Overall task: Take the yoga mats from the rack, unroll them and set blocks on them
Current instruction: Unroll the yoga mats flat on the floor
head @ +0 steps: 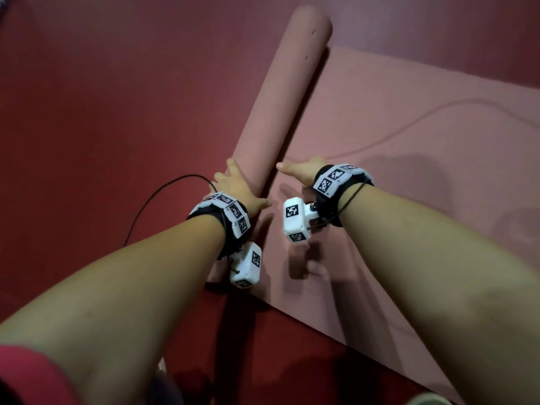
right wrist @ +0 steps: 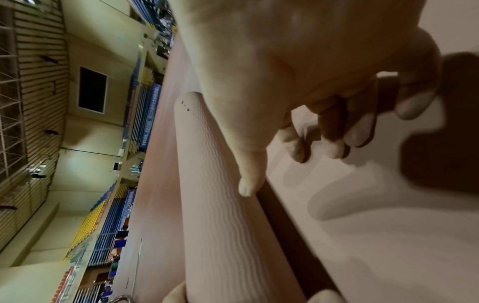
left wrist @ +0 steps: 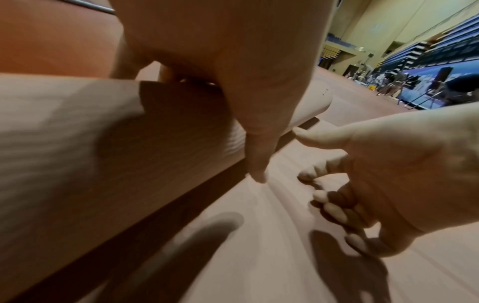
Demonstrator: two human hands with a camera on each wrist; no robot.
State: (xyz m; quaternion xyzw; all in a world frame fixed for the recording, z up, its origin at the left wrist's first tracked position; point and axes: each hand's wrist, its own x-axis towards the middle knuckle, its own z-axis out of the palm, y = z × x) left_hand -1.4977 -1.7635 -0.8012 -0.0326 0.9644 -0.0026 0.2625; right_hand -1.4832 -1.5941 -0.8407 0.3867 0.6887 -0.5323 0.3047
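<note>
The head view looks steeply down at the floor (head: pixel 87 112). Both wrist views sit low and close, sharing the rolled mat (left wrist: pixel 77 143).

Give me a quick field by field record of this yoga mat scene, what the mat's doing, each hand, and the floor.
mat: pink yoga mat, partly unrolled, flat part to the right
roll: remaining roll lies on the floor along the flat part's left edge
left hand: left hand rests on top of the roll near its close end, fingers draped over it
right hand: right hand over the flat part, thumb toward the roll, fingers loosely curled, holding nothing
floor: dark red floor
cable: black cable on the floor
blocks: none in view
</note>
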